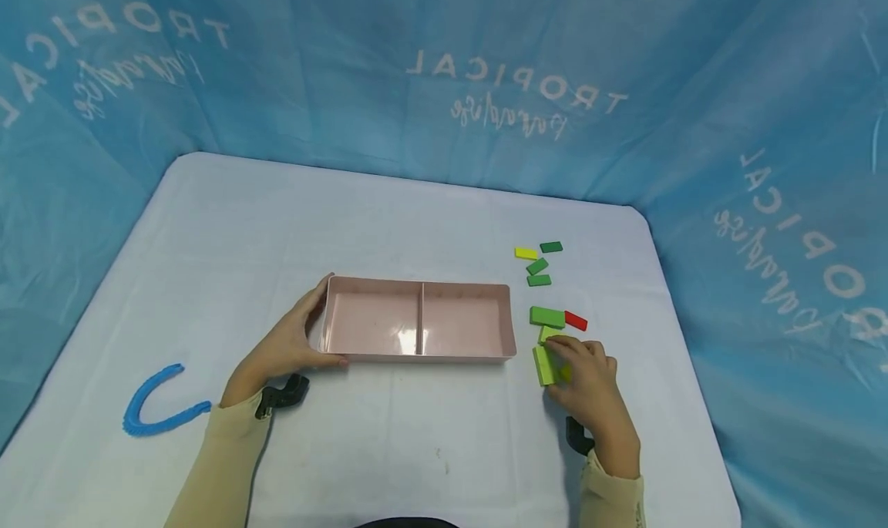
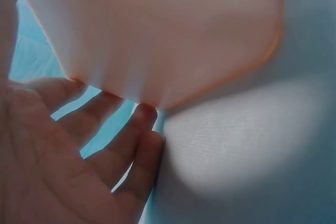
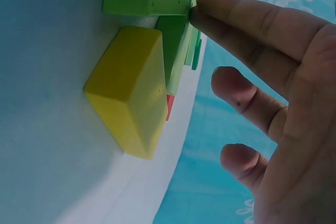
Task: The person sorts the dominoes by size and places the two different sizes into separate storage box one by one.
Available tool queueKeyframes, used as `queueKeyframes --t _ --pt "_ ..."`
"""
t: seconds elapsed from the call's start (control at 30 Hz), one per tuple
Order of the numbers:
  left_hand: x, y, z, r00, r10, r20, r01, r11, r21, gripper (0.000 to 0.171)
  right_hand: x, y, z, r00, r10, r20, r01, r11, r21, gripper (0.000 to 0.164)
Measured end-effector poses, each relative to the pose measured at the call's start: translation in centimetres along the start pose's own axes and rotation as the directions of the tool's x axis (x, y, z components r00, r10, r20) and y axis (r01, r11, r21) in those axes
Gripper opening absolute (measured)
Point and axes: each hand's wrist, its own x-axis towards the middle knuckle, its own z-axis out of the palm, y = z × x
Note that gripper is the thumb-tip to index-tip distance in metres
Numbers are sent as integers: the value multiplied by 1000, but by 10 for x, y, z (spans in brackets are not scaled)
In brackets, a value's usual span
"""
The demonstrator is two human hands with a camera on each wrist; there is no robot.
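Observation:
A pink two-compartment box lies on the table, its compartments bare. My left hand grips its left end, thumb along the near side and fingertips at the far corner. In the left wrist view several fingertips press the edge of the box wall. On the right side, my right hand pinches a light green block between thumb and index finger. A yellow block sits beside it, partly under the hand in the head view. Another light green block is just beyond the fingertips.
A larger green block and a red block lie past the right hand. Farther back are several small green blocks and a yellow one. A curved blue strip lies at left. Blue curtains surround the table.

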Motion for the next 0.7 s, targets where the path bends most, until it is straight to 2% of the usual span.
queueKeyframes --t 0.37,0.7 --pt "0 1 2 1000 -18 -7 18 999 28 139 0 -3 1 1000 -10 -21 9 999 -48 57" --pt "-2 -1 1 1000 -12 -13 13 1000 17 140 2 -5 1 1000 4 -7 -4 998 -56 64"
